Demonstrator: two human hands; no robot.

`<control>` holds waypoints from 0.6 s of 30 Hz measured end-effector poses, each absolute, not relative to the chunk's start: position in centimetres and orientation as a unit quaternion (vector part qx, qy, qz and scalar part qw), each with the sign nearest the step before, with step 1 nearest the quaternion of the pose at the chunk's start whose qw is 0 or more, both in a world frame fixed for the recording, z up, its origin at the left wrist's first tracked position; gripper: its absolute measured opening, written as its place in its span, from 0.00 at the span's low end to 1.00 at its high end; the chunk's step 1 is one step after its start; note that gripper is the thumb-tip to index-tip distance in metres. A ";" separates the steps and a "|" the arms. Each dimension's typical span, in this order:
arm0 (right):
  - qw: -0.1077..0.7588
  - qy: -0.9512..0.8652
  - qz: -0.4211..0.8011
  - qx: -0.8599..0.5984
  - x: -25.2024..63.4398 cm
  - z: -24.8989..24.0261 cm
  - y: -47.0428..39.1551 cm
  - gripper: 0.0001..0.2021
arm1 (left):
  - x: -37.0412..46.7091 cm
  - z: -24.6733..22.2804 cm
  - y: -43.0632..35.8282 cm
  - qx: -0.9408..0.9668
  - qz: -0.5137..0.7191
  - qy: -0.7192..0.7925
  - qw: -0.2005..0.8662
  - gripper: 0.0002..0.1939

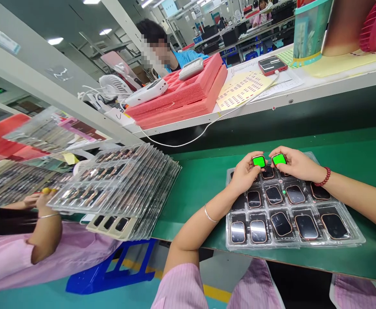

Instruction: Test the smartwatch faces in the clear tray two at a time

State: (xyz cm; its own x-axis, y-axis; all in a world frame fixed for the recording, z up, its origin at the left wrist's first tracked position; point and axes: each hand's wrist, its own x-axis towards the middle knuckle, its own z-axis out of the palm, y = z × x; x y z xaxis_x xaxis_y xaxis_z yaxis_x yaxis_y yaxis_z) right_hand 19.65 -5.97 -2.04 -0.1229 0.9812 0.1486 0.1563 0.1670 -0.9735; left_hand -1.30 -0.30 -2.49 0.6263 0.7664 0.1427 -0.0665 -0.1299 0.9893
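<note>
Pinched in my left hand (246, 172) is a smartwatch body (259, 162) without a strap, its screen lit bright green. My right hand (299, 164) grips a second smartwatch body (279, 159), also glowing green. Both are held side by side, slightly apart, over the far row of a clear plastic tray (295, 249). Dark-screened watch bodies with gold-coloured rims, such as a watch (281, 224) in the near row, lie in the tray's compartments. My hands cover part of the far row.
Left of the tray rises a tall stack of clear trays (136, 184) holding more watches. A co-worker's arm (48, 219) is beyond it, above a blue stool (110, 270). The shelf ahead bears pink foam (181, 96), a phone (272, 65) and a trailing white cable (188, 143).
</note>
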 end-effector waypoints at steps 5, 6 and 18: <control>0.463 -0.615 0.437 -0.466 19.7 -2.1 -6.0 0.14 | -1.3 -2.6 -0.2 0.665 0.333 0.286 0.605 0.25; 0.461 -0.616 0.436 -0.467 19.7 -2.1 -6.0 0.14 | -1.3 -2.5 -0.2 0.664 0.334 0.285 0.606 0.25; 0.442 -0.612 0.440 -0.487 19.7 -1.3 -6.1 0.20 | -1.2 -1.9 -0.2 0.649 0.347 0.299 0.608 0.21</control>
